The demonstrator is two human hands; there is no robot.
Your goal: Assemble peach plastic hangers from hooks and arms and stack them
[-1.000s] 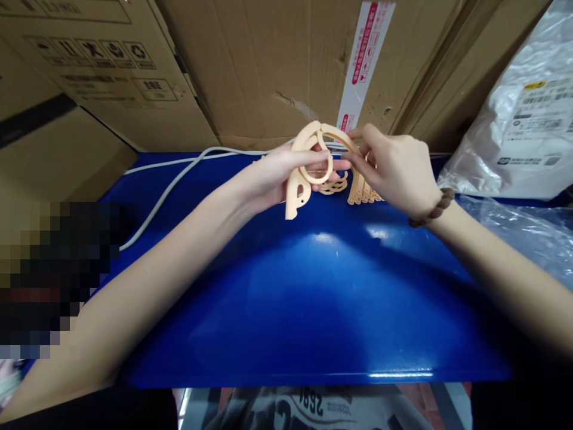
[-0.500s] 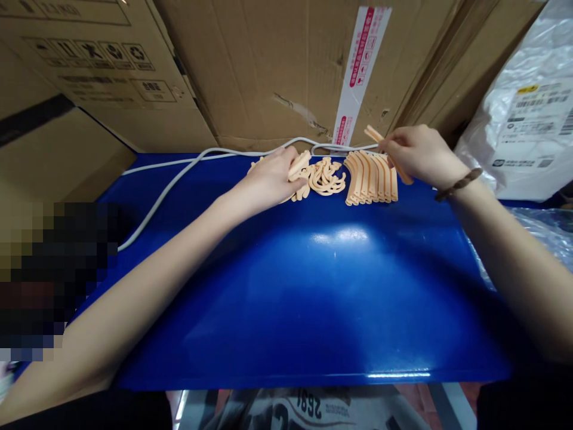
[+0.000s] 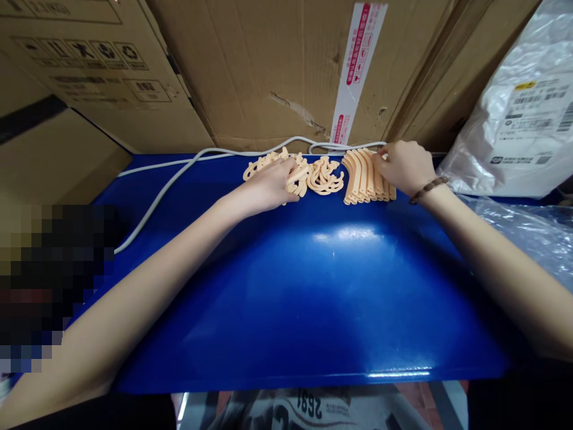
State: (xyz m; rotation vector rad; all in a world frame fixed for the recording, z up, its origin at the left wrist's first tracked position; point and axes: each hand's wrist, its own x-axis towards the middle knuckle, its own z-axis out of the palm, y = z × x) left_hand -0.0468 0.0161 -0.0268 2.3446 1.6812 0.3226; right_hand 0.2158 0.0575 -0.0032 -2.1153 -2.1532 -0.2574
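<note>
My left hand (image 3: pixel 270 184) is closed on a beige curved strip (image 3: pixel 297 175), held between thumb and fingers at the right side of a loose pile of small beige pieces (image 3: pixel 271 160). Right of that pile lies a second heap of thin, curved beige pieces (image 3: pixel 326 177). Farther right, several beige curved strips stand side by side in a tight row (image 3: pixel 362 176). With its fingertips pinched on the row's far right part, my right hand (image 3: pixel 406 166) grips a strip there and covers the strips' upper ends.
The pieces lie near the back of a glossy blue table (image 3: pixel 304 286). Behind them run a white cable (image 3: pixel 168 194) and a large cardboard box (image 3: pixel 250 71). A white plastic parcel (image 3: pixel 514 131) stands at the right, with clear plastic wrap (image 3: pixel 528 233) before it.
My right hand has moved left and slightly down, bringing the strip it held above the row's right end onto the row. My left hand has shifted slightly down and left, still holding its strip.
</note>
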